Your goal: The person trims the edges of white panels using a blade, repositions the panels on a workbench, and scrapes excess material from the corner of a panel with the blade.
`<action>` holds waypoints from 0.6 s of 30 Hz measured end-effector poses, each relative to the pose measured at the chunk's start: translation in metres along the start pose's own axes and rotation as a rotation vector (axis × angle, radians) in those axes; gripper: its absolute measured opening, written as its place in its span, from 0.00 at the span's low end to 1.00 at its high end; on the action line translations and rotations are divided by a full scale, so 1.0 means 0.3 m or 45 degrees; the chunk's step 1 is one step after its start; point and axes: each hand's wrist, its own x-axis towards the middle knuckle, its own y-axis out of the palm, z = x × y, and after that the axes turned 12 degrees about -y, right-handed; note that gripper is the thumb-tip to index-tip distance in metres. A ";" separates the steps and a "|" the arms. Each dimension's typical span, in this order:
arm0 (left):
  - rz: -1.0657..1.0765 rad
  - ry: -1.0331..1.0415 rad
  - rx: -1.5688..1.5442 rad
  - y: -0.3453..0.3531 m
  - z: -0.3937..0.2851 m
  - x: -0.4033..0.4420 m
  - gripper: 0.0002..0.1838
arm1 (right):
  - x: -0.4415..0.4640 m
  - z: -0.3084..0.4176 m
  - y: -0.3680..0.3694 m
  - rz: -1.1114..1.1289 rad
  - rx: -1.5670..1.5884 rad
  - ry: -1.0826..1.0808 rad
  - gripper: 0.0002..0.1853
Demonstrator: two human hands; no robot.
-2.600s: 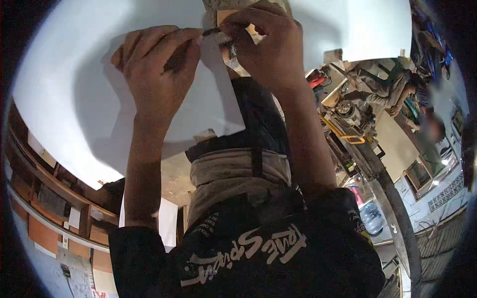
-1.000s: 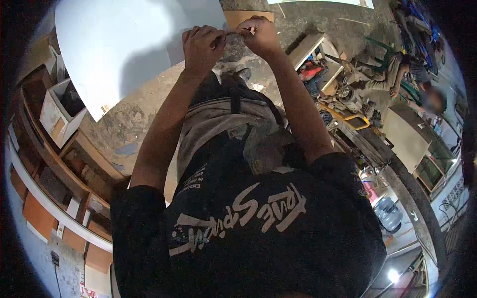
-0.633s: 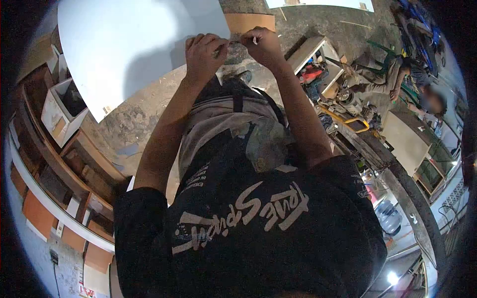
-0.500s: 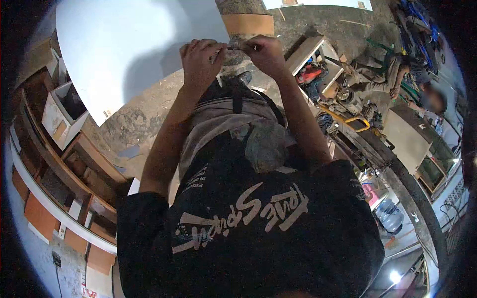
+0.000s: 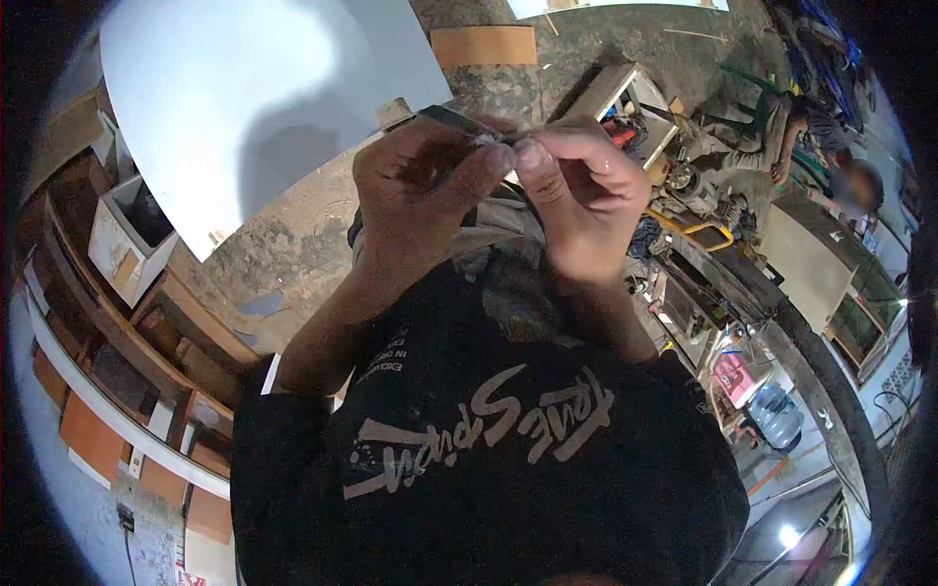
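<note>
My left hand (image 5: 415,186) is closed around a thin dark flat strip (image 5: 454,121), whose kind I cannot make out. The strip slants down to the right across the top of the fingers. My right hand (image 5: 584,186) is closed in a pinch, its thumb tip against my left thumb at the strip's right end. Whatever lies between the fingertips is mostly hidden; a small pale bit shows there. Both hands are raised close in front of my chest. Just beyond my left hand, a small greyish-tan block (image 5: 395,112) shows against the edge of a large white panel (image 5: 195,107).
Wooden cabinet frames (image 5: 147,322) and a white box (image 5: 132,234) stand at left. An orange-brown board (image 5: 484,46) lies on the floor ahead. To the right are an open cabinet (image 5: 625,98), a motor (image 5: 689,186), a water jug (image 5: 775,415) and another person (image 5: 772,146).
Both hands have come nearer to my chest and the camera, their fingertips now together. The dark strip in my left hand shows more plainly. My view has shifted slightly.
</note>
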 end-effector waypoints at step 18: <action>-0.629 0.449 0.607 -0.900 0.020 0.432 0.03 | 0.266 -0.248 -0.071 -0.539 -0.324 0.168 0.05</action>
